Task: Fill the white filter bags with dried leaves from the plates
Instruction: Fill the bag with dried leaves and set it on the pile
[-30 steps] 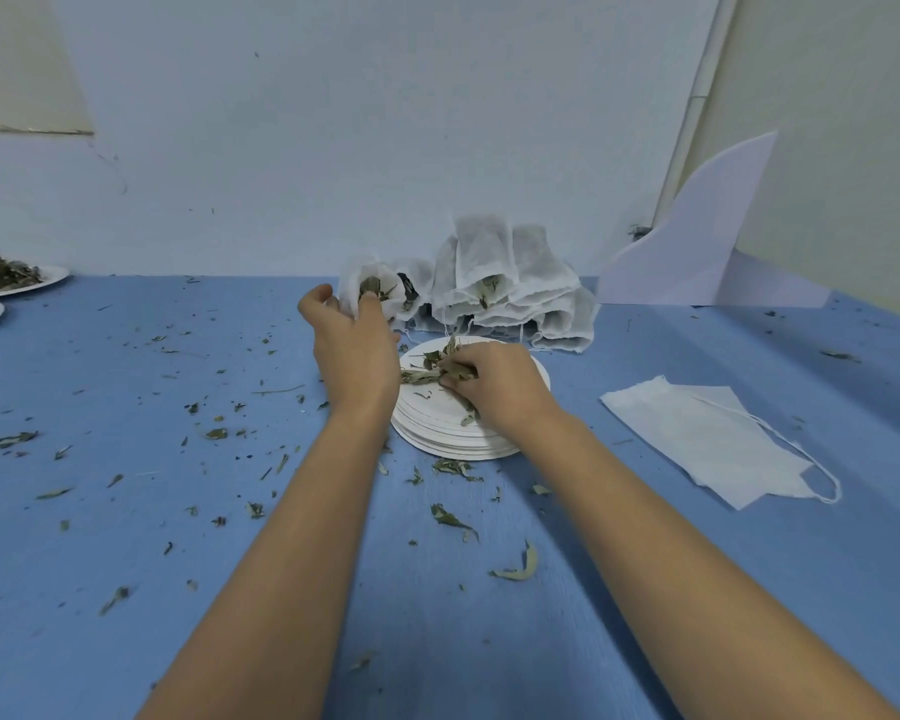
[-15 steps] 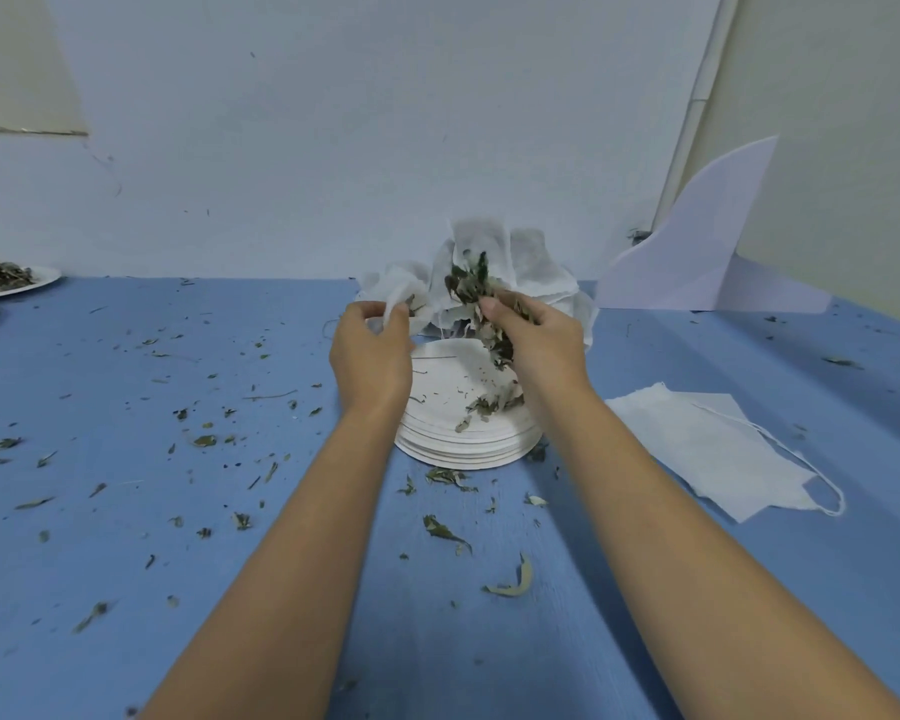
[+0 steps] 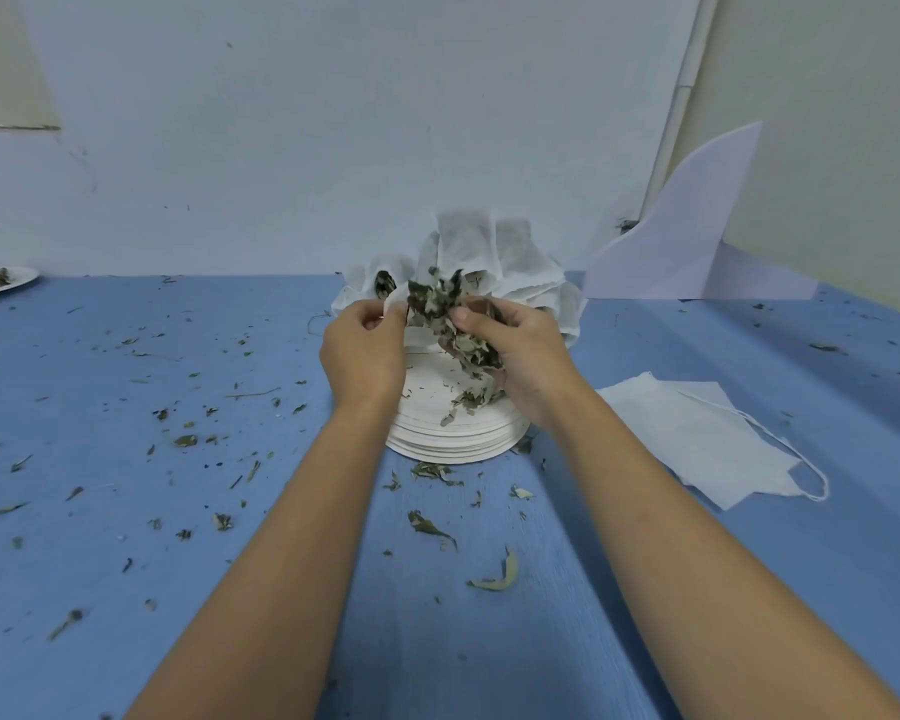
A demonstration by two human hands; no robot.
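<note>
Head view is showing a blue table (image 3: 126,511) spreading under both forearms, littered with leaf crumbs. Just beyond the hands a heap of filled bags (image 3: 515,262) is leaning against the wall. Directly beneath the hands a stack of white plates (image 3: 453,439) is carrying a few scraps. Flat empty bags (image 3: 697,439) are lying off to the right of the right hand.

The left hand (image 3: 362,356) is pinching the rim of a white bag (image 3: 395,302) between thumb and fingers. The right hand (image 3: 520,350) is curling round a bunch of dried leaves (image 3: 442,309) and pressing it toward that rim, the two hands nearly touching.

The bunch is looking wider than the opening, so leaves are likely to be spilling past the edge onto the plates or table. A hard push could be tearing the thin fabric.

The left hand and the leaves are mostly hiding the bag, so I cannot tell how full it is. Far to the left, the frame edge is cutting off another plate (image 3: 11,278).
</note>
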